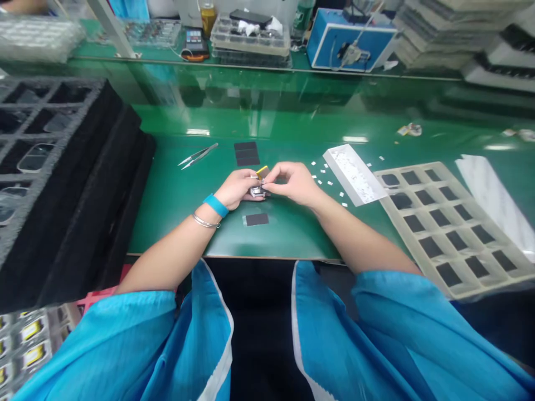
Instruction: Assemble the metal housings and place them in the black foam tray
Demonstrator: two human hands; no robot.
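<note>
Near the middle of the green bench, my left hand is closed around a small silver device casing with a yellow part standing up from it. My right hand pinches at the casing's top edge; whatever lies between thumb and forefinger is too small to make out. A dark rectangular sheet with a clear edge lies just below the hands. Above them rests a stack of black strips. Metal tweezers lie to the upper left.
A white box of small white pieces stands to the right, more pieces scattered beside it. Further right is a compartment tray holding dark pieces. Black foam trays are stacked high at left. A shelf crosses the back, carrying a blue box.
</note>
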